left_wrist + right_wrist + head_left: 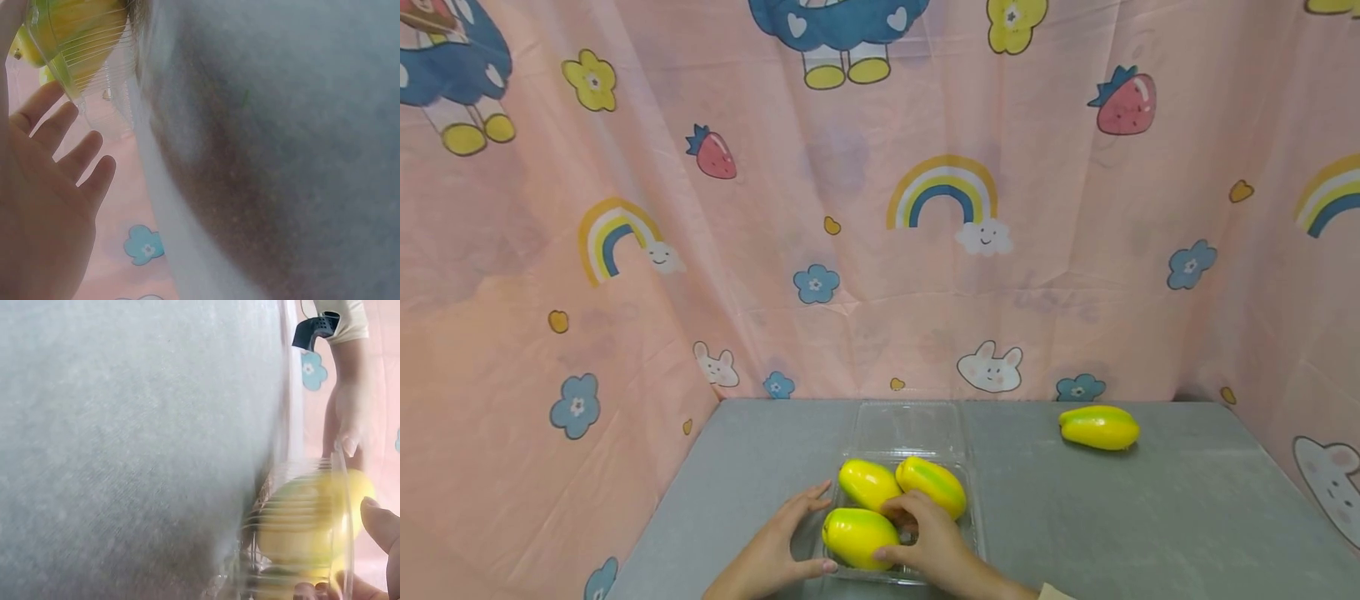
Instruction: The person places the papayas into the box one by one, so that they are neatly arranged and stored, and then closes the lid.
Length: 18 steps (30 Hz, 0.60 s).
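Worktop (1150,517) in the head view: grey, matte, backed by pink cloth (850,308) printed with rainbows, rabbits, strawberries and flowers. Between the worktop's left and right edges stands a container (977,529) of clear, glossy plastic, its lid (910,427) laid back toward the far edge. Three smooth, oblong yellow fruits lie inside: the near fruit (856,535) by the near left corner, the far-left fruit (863,482), and the far-right fruit (936,486), which is streaked green. A fourth fruit (1101,428) lies by the worktop's far edge, toward its right corner. Right hand (936,542): thumb and curled fingers grasp the right end of the near fruit. Left hand (778,537): fingers released and spread along the container's left side; contact cannot be confirmed.

Left wrist view: the left hand's fingers are extended, tips beside the container's ribbed wall.

Right wrist view: container ribs motion-blurred; right thumb against yellow skin. Beyond are a pale sleeve (351,325) and a black fitting (312,331).
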Available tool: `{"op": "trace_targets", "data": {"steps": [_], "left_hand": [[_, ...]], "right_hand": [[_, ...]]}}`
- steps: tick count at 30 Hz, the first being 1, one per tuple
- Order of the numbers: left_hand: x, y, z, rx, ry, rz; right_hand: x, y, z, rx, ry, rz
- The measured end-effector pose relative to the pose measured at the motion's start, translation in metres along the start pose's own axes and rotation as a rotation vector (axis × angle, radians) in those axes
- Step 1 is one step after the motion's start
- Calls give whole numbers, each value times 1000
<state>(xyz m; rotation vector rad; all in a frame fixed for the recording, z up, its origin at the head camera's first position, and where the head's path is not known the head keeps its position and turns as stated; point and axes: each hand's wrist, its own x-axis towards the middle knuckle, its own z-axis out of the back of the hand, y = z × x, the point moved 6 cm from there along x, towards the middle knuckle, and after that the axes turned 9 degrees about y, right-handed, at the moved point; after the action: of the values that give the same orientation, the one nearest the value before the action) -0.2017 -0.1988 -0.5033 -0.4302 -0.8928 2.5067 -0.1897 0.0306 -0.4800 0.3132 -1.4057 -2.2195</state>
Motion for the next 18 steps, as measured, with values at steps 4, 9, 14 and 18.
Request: {"op": "trace_targets", "data": {"steps": [4, 9, 14, 18], "left_hand": [[-1, -1, 1, 10, 1, -2], [0, -1, 1, 19, 5, 10], [1, 0, 1, 10, 13, 27], [1, -1, 1, 10, 15, 39]], "right_hand": [[-4, 4, 8, 9, -19, 10], [-11, 5, 22, -17, -35, -7], [-18, 0, 42, -8, -15, -18], [-24, -5, 59, -10, -15, -53]]}}
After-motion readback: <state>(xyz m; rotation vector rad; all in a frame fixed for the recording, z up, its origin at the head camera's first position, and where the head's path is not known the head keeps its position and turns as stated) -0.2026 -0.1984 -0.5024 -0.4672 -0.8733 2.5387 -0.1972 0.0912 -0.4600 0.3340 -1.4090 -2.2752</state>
